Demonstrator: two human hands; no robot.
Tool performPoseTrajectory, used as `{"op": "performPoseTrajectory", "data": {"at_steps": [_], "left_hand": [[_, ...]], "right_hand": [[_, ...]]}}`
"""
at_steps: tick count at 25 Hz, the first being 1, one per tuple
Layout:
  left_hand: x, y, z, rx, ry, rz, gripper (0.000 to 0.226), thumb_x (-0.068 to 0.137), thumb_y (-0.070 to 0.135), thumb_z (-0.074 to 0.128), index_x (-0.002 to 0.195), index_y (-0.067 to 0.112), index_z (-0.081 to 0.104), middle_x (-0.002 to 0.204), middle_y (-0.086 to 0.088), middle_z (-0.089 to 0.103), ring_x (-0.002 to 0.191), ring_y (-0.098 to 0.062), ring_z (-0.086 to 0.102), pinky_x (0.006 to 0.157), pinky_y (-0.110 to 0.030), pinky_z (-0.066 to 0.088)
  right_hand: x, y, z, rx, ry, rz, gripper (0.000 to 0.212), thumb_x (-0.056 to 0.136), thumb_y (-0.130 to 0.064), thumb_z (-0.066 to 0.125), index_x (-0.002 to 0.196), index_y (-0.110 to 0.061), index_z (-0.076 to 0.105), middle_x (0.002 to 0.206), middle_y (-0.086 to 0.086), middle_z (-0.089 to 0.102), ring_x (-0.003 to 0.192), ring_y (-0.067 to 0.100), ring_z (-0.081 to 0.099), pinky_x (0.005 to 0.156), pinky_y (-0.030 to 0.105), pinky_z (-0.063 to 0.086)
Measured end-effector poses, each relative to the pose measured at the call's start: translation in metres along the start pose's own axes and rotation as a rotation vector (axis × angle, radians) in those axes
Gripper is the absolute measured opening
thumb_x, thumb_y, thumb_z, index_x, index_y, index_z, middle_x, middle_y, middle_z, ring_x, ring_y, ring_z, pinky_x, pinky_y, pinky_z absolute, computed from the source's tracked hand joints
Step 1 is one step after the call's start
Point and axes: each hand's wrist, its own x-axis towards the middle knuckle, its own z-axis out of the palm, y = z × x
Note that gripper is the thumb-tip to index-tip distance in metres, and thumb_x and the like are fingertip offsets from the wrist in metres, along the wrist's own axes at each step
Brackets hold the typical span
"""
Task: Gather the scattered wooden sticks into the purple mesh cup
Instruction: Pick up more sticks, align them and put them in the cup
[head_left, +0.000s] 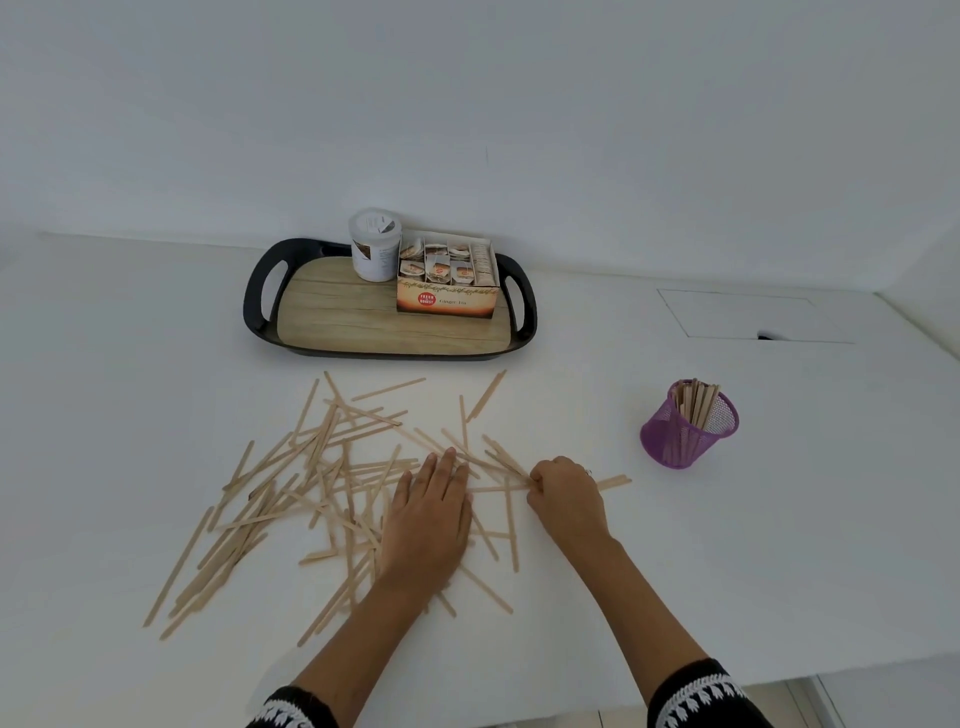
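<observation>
Many thin wooden sticks lie scattered across the white table, mostly left of centre. My left hand lies flat on the pile with its fingers straight and spread over the sticks. My right hand has curled fingers gripping a small bunch of sticks, whose ends poke out to the right of the fist. The purple mesh cup stands upright to the right, apart from both hands, and several sticks stand inside it.
A black-rimmed tray with a wood-look base sits at the back against the wall. It holds a white jar and an open tea box. A flush hatch is set in the table at the far right.
</observation>
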Motion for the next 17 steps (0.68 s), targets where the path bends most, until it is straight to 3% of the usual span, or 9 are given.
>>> {"op": "performPoseTrajectory", "data": {"at_steps": [7,13,17], "left_hand": [[0.0,0.0,0.003,-0.009,0.013,-0.006,0.054,0.097,0.033,0.021,0.135,0.012,0.053,0.145,-0.007,0.048,0.135,-0.026,0.043,0.108,-0.047,0.038],[0.003,-0.003,0.011,0.006,0.045,-0.017,0.057,0.097,0.036,0.016,0.138,0.016,0.049,0.15,-0.002,0.041,0.14,-0.022,0.035,0.112,-0.043,0.028],[0.002,-0.003,0.011,0.001,0.065,-0.02,0.051,0.099,0.035,0.023,0.141,0.017,0.045,0.153,0.0,0.036,0.142,-0.02,0.03,0.114,-0.04,0.022]], "right_hand": [[0.011,0.001,-0.01,0.114,-0.14,0.095,0.016,0.079,-0.008,0.061,0.085,0.005,0.067,0.09,0.019,0.069,0.081,0.03,0.066,0.072,0.037,0.054],[0.001,-0.002,-0.001,-0.04,-0.041,-0.081,0.01,0.086,-0.004,0.051,0.088,-0.006,0.06,0.094,0.008,0.06,0.081,0.024,0.058,0.073,0.03,0.047],[0.004,0.006,-0.005,0.038,-0.057,-0.1,0.009,0.081,-0.006,0.055,0.086,-0.008,0.062,0.086,0.005,0.063,0.077,0.021,0.058,0.068,0.027,0.046]]}}
